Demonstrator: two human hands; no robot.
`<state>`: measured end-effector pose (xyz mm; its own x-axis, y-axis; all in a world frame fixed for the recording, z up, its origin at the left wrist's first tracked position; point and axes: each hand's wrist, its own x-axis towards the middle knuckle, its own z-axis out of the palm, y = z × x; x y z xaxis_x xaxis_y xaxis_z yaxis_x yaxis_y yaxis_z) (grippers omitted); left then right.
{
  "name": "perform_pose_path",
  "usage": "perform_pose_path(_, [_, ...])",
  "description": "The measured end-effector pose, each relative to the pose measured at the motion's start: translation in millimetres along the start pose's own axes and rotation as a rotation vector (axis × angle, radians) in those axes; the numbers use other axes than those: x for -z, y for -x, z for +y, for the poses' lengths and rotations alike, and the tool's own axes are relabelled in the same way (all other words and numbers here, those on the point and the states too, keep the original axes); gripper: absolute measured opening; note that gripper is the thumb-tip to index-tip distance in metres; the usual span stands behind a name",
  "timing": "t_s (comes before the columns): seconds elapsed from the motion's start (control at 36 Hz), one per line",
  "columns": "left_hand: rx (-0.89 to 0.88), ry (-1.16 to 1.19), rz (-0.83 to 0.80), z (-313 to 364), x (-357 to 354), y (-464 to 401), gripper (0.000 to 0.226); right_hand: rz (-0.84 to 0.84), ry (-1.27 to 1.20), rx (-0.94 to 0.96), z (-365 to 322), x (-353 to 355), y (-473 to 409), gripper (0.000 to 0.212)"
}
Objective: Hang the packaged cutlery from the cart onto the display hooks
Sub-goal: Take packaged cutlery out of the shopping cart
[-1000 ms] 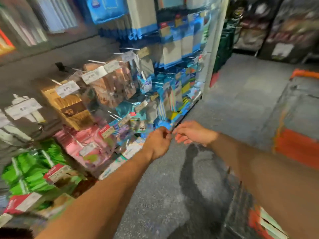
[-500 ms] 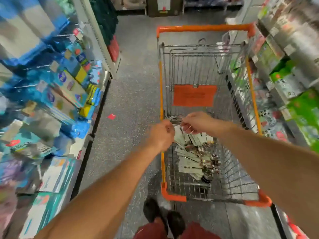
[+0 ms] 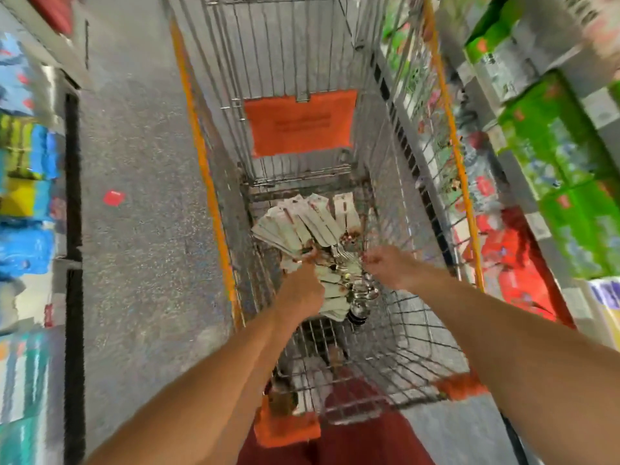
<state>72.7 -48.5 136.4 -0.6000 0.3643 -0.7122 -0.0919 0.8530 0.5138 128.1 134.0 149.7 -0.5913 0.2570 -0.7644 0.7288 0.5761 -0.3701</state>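
A fanned pile of packaged cutlery (image 3: pixel 302 219), white cards with metal spoons and forks, lies in the basket of the wire cart (image 3: pixel 208 169) with orange trim. My left hand (image 3: pixel 300 290) reaches down into the pile, and its fingertips pinch the near ends of the cards. My right hand (image 3: pixel 385 268) hovers just right of the metal cutlery ends with its fingers curled. Blur hides whether it holds anything. The display hooks are out of view.
An orange flap (image 3: pixel 302 122) hangs on the cart's far wall. Shelves of green and red packs (image 3: pixel 553 156) stand close on the right. Blue and yellow goods (image 3: pixel 23 196) line the left. Grey floor with a red scrap (image 3: pixel 114 198) runs between.
My view swung from the hook display on the left to the cart, then tipped down into it. Both hands dropped from the hooks into the basket onto the cutlery pile.
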Motion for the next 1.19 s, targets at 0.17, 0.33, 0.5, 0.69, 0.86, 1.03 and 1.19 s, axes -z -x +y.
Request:
perform_pose_path(0.17, [0.212,-0.018,-0.037,-23,-36,-36,0.034,-0.176,0.374,0.016,12,-38,-62,0.027])
perform_pose_path(0.33, [0.346,0.013,-0.137,-55,-79,-60,0.022,-0.207,0.456,0.170,26,-93,-97,0.067])
perform_pose_path(0.5, [0.492,0.216,-0.107,-66,-108,-79,0.026,-0.161,0.798,0.287,34,-122,-110,0.081])
perform_pose_path(0.69, [0.542,0.493,0.025,-67,-127,-86,0.024,-0.006,0.742,0.163,47,-142,-112,0.070])
perform_pose_path(0.86, [0.602,0.542,0.034,-62,-122,-83,0.002,-0.023,0.635,0.064,48,-136,-113,0.077])
perform_pose_path(1.03, [0.581,0.620,0.093,-58,-130,-81,0.032,0.037,0.530,-0.006,47,-142,-102,0.053])
perform_pose_path(1.19, [0.610,0.585,0.179,-61,-137,-80,0.022,0.015,0.619,0.067,61,-143,-100,0.082])
